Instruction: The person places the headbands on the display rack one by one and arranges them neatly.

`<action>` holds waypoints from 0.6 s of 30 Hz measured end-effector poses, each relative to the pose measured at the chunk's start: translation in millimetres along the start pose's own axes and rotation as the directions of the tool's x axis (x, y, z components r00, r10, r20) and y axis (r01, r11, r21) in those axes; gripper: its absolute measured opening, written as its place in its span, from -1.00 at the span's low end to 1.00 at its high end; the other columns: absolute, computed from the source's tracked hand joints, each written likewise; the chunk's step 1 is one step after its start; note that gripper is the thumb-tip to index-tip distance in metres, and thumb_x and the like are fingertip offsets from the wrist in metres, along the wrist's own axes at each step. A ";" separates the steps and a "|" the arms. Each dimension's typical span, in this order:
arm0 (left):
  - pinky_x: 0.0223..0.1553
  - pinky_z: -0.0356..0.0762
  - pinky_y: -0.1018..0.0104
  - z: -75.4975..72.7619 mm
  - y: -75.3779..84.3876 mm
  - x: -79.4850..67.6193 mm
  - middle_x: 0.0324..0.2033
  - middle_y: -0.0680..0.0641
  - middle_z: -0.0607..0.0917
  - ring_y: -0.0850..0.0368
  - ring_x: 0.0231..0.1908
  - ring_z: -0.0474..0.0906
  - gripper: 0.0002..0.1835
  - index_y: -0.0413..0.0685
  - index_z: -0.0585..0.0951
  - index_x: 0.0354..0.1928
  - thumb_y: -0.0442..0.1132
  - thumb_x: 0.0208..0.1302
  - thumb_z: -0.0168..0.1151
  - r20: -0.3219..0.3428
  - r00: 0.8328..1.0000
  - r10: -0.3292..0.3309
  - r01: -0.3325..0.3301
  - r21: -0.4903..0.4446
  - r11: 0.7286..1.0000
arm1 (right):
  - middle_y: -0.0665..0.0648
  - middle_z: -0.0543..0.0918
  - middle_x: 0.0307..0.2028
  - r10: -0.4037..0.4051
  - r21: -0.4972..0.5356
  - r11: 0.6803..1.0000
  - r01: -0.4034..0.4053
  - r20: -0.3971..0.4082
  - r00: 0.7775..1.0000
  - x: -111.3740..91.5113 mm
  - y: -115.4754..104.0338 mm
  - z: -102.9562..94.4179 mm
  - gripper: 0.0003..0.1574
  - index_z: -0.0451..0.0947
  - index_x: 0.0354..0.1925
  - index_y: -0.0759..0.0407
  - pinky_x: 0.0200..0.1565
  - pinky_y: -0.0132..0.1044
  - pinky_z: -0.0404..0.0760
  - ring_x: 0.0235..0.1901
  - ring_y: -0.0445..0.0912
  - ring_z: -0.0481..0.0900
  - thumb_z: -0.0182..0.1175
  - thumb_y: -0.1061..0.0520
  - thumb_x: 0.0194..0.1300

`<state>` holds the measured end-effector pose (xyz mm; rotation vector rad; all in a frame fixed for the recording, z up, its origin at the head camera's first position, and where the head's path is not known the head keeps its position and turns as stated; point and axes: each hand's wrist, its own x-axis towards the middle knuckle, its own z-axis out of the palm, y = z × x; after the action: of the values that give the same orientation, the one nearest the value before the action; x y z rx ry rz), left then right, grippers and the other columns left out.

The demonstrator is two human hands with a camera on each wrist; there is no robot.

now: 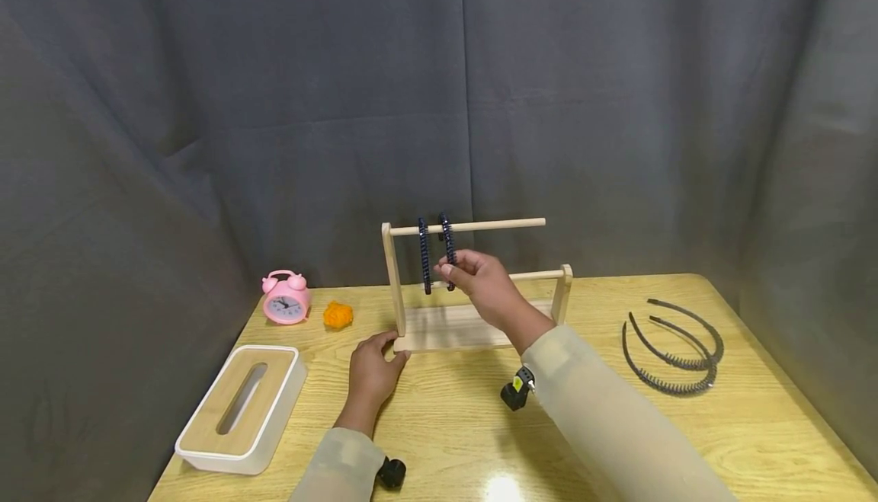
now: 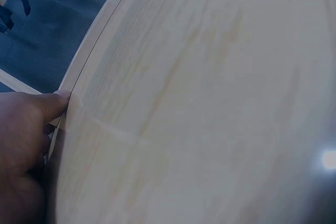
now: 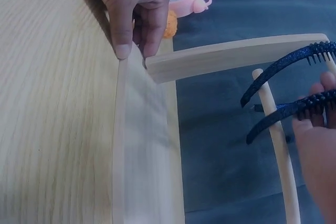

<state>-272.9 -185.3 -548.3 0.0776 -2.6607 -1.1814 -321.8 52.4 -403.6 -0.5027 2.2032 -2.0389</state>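
A wooden rack (image 1: 439, 330) with an upper rod (image 1: 501, 224) and a lower rod (image 1: 535, 276) stands on the table. My left hand (image 1: 373, 369) grips the left end of its base; in the right wrist view the thumb lies on the front edge and the fingers at the end. One dark toothed headband (image 1: 424, 258) hangs from the upper rod near the left post. Just right of it, my right hand (image 1: 490, 289) pinches a second dark headband (image 1: 449, 243) by its lower front part, its top over the same rod. The right wrist view shows both headbands (image 3: 283, 113) close up.
Several dark headbands (image 1: 675, 389) lie on the table at the right. At the left are a pink alarm clock (image 1: 286, 300), an orange fuzzy ball (image 1: 338, 315) and a white tissue box (image 1: 274, 418) with a wooden lid. A grey curtain (image 1: 329, 121) hangs behind the table.
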 end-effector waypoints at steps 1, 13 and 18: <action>0.43 0.54 -0.26 -0.1 -0.2 -0.4 0.27 -0.21 0.76 -0.31 0.34 0.59 -0.52 -0.10 0.74 0.32 -0.17 0.42 0.53 0.001 1.000 -0.002 0.002 0.000 1.000 | 0.24 0.79 0.22 -0.002 0.004 1.000 0.002 0.003 1.000 0.2 0.9 -0.3 -0.67 0.69 0.18 0.31 0.58 0.15 0.43 0.39 0.18 0.66 0.24 0.11 0.66; 0.45 0.53 -0.26 -0.9 -1.9 0.4 0.29 -0.19 0.75 -0.30 0.37 0.58 -0.51 -0.06 0.73 0.35 -0.15 0.42 0.53 0.006 1.000 -0.012 0.012 -0.007 1.000 | 0.18 0.83 0.14 0.020 0.010 1.000 -0.019 -0.034 0.999 4.1 8.8 -3.6 -0.73 0.74 0.14 0.24 0.43 0.13 0.61 0.23 0.08 0.75 0.32 0.17 0.59; 0.44 0.53 -0.26 -0.9 -2.2 -0.2 0.29 -0.20 0.75 -0.31 0.37 0.58 -0.51 -0.07 0.73 0.34 -0.17 0.42 0.53 0.002 1.000 -0.010 0.010 -0.005 1.000 | 0.19 0.83 0.14 0.036 0.016 0.999 -0.035 -0.028 0.999 3.2 10.6 -3.0 -0.74 0.75 0.14 0.23 0.41 0.04 0.65 0.25 0.07 0.75 0.33 0.17 0.59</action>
<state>-272.6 -187.4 -549.4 0.0884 -2.6618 -1.1920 -327.6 54.8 -413.2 -0.4322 2.1935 -2.0568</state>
